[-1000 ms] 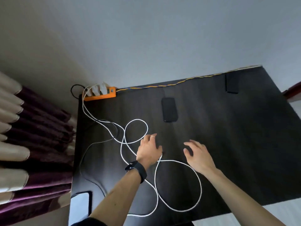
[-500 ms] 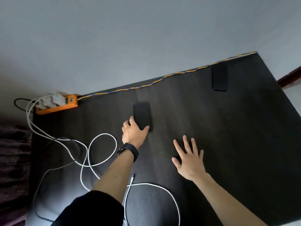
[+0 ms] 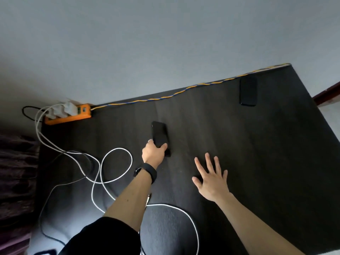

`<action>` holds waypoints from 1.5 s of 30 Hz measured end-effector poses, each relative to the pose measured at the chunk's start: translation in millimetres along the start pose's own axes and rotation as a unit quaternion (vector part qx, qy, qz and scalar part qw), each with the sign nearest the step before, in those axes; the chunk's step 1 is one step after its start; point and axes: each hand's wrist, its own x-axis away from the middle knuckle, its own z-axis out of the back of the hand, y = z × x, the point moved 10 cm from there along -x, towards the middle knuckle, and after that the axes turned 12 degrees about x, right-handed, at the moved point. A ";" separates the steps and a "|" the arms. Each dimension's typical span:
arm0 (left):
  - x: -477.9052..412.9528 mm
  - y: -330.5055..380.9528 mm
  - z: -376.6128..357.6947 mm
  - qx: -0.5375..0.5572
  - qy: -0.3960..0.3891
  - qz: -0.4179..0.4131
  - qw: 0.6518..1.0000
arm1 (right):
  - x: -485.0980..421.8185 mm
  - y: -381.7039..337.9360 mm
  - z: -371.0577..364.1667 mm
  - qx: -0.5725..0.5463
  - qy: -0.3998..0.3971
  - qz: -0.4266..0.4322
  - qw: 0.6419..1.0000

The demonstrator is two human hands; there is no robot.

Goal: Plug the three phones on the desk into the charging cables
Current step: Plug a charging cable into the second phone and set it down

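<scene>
A black phone [image 3: 159, 134] lies mid-desk, and my left hand [image 3: 153, 153] grips its near end, thumb on the right edge. My right hand [image 3: 211, 178] rests flat on the dark desk [image 3: 257, 162] to the right, fingers spread, holding nothing. A second black phone [image 3: 248, 91] lies at the far right by the back edge. White charging cables [image 3: 117, 166] loop across the left of the desk, and one plug end [image 3: 148, 197] shows beside my left forearm. Only two phones are visible.
An orange power strip [image 3: 73, 117] with white chargers sits at the desk's back left corner. A yellow-blue braided cord [image 3: 184, 91] runs along the back edge against the grey wall. Thin black cable trails off the left edge near a purple curtain [image 3: 14, 172].
My left hand left the white cable, reached forward and closed on the near end of the middle phone. My right hand lifted its fingers apart and stayed on the desk. The view shifted right.
</scene>
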 end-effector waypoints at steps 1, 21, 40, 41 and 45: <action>4.1 -1.1 7.1 0.012 0.005 -0.007 1.000 | 0.4 0.6 0.9 0.007 -0.003 -0.002 1.000; 204.3 -231.9 218.2 0.511 -0.197 0.146 0.824 | 205.2 -240.9 -62.4 -0.123 0.041 0.159 0.979; 228.8 -374.1 285.7 0.557 -0.088 0.185 0.805 | 232.1 -357.9 -142.2 0.121 0.060 0.188 0.973; 228.2 -370.0 286.1 0.554 -0.093 0.180 0.808 | 232.5 -356.8 -139.2 0.077 0.040 0.184 0.979; 227.8 -358.3 288.7 0.562 -0.097 0.167 0.804 | 238.7 -340.7 -111.1 -0.165 0.009 0.129 0.978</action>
